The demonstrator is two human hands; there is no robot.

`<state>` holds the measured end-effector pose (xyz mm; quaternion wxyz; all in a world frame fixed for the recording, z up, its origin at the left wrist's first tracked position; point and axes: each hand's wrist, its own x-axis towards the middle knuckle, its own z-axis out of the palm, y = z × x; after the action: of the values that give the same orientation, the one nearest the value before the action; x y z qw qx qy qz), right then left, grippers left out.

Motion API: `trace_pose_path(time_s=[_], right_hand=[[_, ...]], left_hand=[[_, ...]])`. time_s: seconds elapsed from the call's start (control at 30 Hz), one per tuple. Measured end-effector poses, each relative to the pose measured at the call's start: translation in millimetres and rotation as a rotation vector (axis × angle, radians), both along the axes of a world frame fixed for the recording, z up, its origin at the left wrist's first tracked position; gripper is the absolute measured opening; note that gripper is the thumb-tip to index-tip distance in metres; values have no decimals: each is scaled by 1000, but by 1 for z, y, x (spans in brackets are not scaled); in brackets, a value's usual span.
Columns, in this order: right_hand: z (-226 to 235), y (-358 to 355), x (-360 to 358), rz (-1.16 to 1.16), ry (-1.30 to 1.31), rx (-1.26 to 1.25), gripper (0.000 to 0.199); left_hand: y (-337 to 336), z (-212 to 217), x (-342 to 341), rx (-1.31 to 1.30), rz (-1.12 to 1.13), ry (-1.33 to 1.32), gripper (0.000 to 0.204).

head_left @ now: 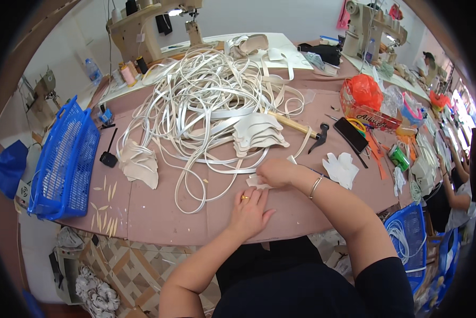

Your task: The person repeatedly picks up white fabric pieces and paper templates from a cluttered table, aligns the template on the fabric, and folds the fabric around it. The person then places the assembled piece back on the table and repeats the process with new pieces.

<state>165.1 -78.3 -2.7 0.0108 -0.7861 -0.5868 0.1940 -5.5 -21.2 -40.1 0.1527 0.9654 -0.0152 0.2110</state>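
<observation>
My left hand (250,213) lies flat on the table with its fingers stretched forward, a ring on one of them. Its fingertips meet the near edge of a small cream cut piece (255,181), flat on the cloth. Over that piece my right hand (276,173) is closed, fingers curled down; what they hold is hidden. A small pale end (291,159) shows beside its knuckles. Just beyond lies a stack of cream cut pieces (256,133), and a second cream stack (140,163) sits to the left. A large tangle of white and cream straps (206,90) fills the table's middle.
Right of the hands are a wooden-handled hammer (318,135), a phone (351,135), white cut pieces (341,169) and a green can (398,158). Blue baskets (63,164) stand at the left edge. A sewing machine (142,34) is behind. Another person (455,196) works at far right.
</observation>
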Motion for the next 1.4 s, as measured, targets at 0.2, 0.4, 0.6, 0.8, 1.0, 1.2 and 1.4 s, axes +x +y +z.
trace_pose_path(time_s=[0.2, 0.4, 0.6, 0.8, 1.0, 1.2, 1.4], right_hand=[[4, -2, -6, -46, -17, -49, 22], [34, -21, -16, -99, -103, -115, 25], [31, -23, -17, -254, 30, -80, 30], [10, -22, -18, -325, -69, -83, 32], [10, -22, -15, -320, -80, -86, 32], [17, -20, -21, -353, -90, -120, 33], [14, -17, -14, -346, -65, -116, 32]], left_hand=[[1, -1, 8, 42, -21, 14, 49], [5, -5, 10, 116, -11, -8, 49], [6, -6, 8, 98, 4, -27, 49], [7, -8, 6, 100, 4, -21, 49], [8, -3, 9, 105, -17, -11, 51], [5, 0, 13, 152, -52, 41, 51], [-13, -3, 16, 89, -24, 12, 56]])
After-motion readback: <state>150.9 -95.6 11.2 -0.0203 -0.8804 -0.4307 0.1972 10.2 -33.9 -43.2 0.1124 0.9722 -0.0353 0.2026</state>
